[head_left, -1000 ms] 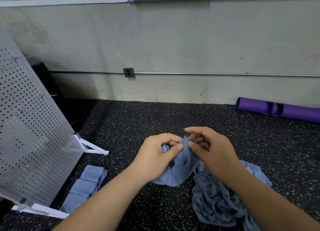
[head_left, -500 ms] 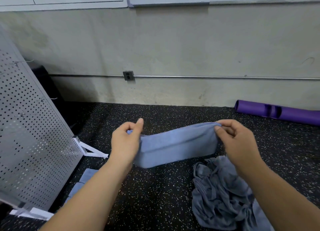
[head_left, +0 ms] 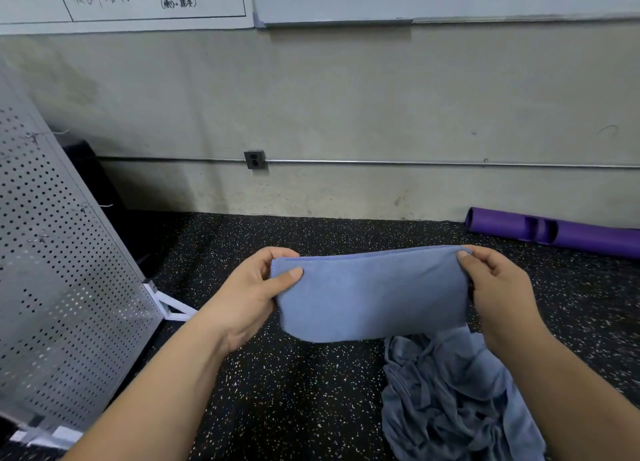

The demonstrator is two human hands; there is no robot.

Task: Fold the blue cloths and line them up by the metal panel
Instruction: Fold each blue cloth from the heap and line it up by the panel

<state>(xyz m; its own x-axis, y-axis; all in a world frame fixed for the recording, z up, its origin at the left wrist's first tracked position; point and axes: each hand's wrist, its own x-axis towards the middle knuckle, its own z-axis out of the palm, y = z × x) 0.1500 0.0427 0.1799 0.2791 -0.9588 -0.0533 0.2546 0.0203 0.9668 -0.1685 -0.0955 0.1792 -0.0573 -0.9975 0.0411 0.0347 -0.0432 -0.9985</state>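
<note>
Blue fabric is pinched at both ends. The fingers (head_left: 289,274) of the left hand (head_left: 249,294) curl round the left edge with the thumb pressed on the near face, and the right hand (head_left: 495,287) grips the right edge the same way. Between the two sets of fingers the blue cloth (head_left: 370,294) is held in the air as a wide band pulled nearly taut. Its top edge is almost level, its lower edge hangs free, and it looks doubled over, though the layers cannot be counted. Below the right fingers a crumpled heap of cloths (head_left: 450,398) of a greyer blue lies on the black speckled floor (head_left: 294,391). The held cloth's lower right corner overlaps the heap in view, and whether the two touch cannot be told. Well to the left of the left fingers stands the perforated metal panel (head_left: 62,270), tilted back, with a white foot (head_left: 173,308) at its base reaching toward the left wrist. Beyond the fingers rises a pale wall (head_left: 346,97) with an outlet (head_left: 255,159) and a thin pipe (head_left: 415,163) running level along it. Past the right fingers a purple roll (head_left: 554,232) lies against the foot of the wall. High above the left fingers hangs a white sheet (head_left: 138,0) with handwriting.
</note>
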